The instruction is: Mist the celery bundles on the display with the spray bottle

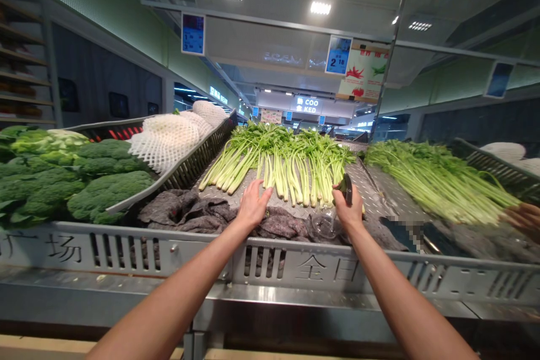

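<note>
A bunch of long-stemmed green celery (278, 166) lies on a perforated metal tray (363, 191), with its pale stalk ends toward me. My left hand (253, 205) is open, its fingers spread just below the stalk ends and holding nothing. My right hand (348, 206) is shut on a small dark tool (346, 188), perhaps shears, with part of it hidden by my fingers. That hand is beside the right end of the stalks. A crumpled grey cloth (278, 224) lies under and between my hands, and a clear plastic wrap (324, 225) rests on it.
Broccoli heads (71, 177) and white foam netting (164, 140) fill the display to the left. Another celery pile (439, 180) lies to the right, with a co-worker's hand (523, 219) at the right edge. A slotted metal rail (274, 259) runs along the front.
</note>
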Motion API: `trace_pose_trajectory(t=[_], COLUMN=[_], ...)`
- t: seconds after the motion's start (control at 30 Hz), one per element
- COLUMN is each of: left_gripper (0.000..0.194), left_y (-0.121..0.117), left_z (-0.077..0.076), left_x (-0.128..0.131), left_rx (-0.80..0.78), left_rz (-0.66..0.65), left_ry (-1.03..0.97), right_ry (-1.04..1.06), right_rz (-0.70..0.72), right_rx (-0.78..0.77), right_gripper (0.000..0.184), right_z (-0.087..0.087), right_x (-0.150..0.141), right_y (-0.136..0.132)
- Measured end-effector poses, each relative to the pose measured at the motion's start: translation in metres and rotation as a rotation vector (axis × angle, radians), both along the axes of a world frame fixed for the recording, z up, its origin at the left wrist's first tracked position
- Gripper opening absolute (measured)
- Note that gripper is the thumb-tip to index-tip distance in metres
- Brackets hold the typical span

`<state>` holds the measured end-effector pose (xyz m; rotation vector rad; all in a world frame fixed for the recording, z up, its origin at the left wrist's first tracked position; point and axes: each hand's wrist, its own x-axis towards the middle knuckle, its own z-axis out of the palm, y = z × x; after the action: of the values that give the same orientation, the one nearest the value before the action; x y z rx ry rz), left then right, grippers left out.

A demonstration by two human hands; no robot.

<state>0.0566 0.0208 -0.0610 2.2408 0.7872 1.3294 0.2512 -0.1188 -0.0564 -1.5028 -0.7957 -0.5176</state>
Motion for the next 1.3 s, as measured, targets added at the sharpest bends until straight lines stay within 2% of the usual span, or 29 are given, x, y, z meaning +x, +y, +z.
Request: trace_pose_trajectory(t=[0.13,0.3,0.47,0.7,0.9,1.1,1.3], left_gripper=[0.04,0.041,0.042,0.04,0.044,0.048,0.049], left_y=[-0.002,-0.005,-0.007,-0.005,-0.008,-0.011,-0.011], left_z=[0.002,0.004,0.006,0.004,0.001,-0.001,0.001], left_x=[-0.001,-0.002,-0.004,-0.003,0.0,0.002,0.004], left_rx=[-0.004,-0.014,-0.018,0.003,0.1,0.154,0.221], left_rz=[0.009,0.013,0.019,0.026,0.013,0.005,0.017], left_ry=[-0.004,0.002,-0.005,0.013,0.105,0.169,0.196], right_ry=[-0.008,0.007,0.059,0.11,0.075,0.003,0.002], right_rz=[0.026,-0.033,-0.105,0.033,-0.001,0.064,0.061], right_rx=[0.016,-0.07,-0.06,-0.127,-0.146,-0.082,-0.13], right_gripper=[0.022,0.02,0.025,0.023,0.024,0.026,0.023], right_z=[0.003,0.004,0.002,-0.003,-0.003,-0.002,-0.001], right_x=[-0.005,-0.007,-0.003,0.003,0.002,0.002,-0.001], right_y=[-0.001,-0.003,-0.003,0.003,0.003,0.002,0.003])
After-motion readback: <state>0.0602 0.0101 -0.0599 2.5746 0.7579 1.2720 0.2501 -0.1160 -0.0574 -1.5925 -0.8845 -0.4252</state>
